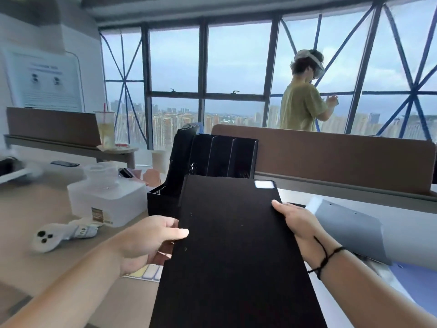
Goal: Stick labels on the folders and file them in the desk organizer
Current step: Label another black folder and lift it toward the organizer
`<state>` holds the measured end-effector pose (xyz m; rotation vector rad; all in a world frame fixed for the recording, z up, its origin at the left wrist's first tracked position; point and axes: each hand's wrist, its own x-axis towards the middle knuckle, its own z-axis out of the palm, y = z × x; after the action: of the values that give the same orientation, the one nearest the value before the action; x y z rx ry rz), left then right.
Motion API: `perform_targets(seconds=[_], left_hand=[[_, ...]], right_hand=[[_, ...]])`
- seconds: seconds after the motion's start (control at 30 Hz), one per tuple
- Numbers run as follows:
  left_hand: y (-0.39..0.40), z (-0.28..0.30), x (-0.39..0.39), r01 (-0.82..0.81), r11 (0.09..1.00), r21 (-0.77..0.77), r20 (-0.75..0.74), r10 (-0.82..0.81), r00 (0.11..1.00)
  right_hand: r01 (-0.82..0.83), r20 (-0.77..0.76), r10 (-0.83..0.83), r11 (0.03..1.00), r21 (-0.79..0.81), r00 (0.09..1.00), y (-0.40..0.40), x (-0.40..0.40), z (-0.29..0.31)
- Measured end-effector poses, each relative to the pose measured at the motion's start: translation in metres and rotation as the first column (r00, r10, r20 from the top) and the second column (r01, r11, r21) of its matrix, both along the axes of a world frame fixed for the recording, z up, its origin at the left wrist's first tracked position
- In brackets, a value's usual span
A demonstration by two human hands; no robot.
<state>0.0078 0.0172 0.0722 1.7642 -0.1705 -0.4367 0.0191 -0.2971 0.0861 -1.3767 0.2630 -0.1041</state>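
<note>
A black folder [233, 252] is held flat in front of me, its far end pointing at the black desk organizer [212, 162]. A white label [264, 184] sits on the folder's far right corner. My left hand [151, 240] grips the folder's left edge, thumb on top. My right hand [298, 221] holds its right edge. A grey folder [352, 230] lies on the desk to the right, with a blue one [416, 278] under it. A sheet of coloured labels [146, 272] peeks out below my left hand.
A clear plastic box [106, 200] with a container on top stands left of the organizer. A white controller [47, 237] lies at the near left. A brown desk divider [331, 157] runs behind. A drink cup [105, 129] stands far left. A person stands at the window.
</note>
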Motion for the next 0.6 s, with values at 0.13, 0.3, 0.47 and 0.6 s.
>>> perform_targets(seconds=[0.13, 0.3, 0.47, 0.6], left_hand=[[0.011, 0.006, 0.0, -0.145, 0.985, -0.097, 0.065, 0.152, 0.986], [0.024, 0.029, 0.015, -0.402, 0.896, -0.19, 0.268, 0.442, 0.856], [0.043, 0.058, 0.051, -0.526, 0.757, -0.388, 0.34, 0.648, 0.682], [0.051, 0.083, 0.083, -0.668, 0.648, -0.364, 0.492, 0.744, 0.453]], right_hand=[[-0.095, -0.008, 0.095, 0.995, -0.014, 0.995, 0.022, 0.017, 0.013], [-0.011, 0.108, 0.06, 0.913, -0.407, 0.992, 0.057, 0.04, 0.019], [-0.045, 0.182, 0.255, 0.686, -0.727, 0.95, 0.103, 0.05, 0.023], [-0.093, 0.176, 0.355, 0.624, -0.776, 0.918, 0.144, 0.073, 0.027]])
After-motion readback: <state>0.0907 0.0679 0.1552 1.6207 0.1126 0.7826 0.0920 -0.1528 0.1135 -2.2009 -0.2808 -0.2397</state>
